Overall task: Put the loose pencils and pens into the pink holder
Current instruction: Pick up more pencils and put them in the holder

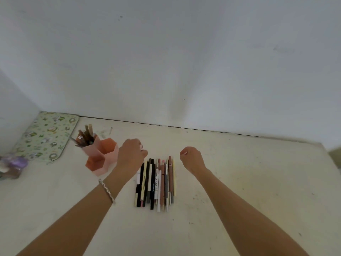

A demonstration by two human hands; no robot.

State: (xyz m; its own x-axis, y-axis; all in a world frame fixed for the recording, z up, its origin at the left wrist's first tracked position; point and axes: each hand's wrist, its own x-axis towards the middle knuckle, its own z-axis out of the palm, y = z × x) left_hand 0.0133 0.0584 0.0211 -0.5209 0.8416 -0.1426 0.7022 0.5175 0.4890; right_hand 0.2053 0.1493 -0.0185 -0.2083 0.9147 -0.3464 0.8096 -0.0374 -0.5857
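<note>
A pink holder (pixel 108 154) made of three hexagonal cups stands on the white table, left of centre. Its far left cup holds several pens and pencils (pixel 85 137); the other two cups look empty. A row of several loose pens and pencils (pixel 156 183) lies side by side in the middle. My left hand (pixel 131 154) hovers between the holder and the far ends of the row, fingers curled, nothing seen in it. My right hand (pixel 191 159) hangs just right of the row, fingers loosely curled, holding nothing.
A green patterned flat case (pixel 44 135) lies in the back left corner against the wall. A small purple object (pixel 13 166) sits at the left edge. The wall runs along the table's back edge.
</note>
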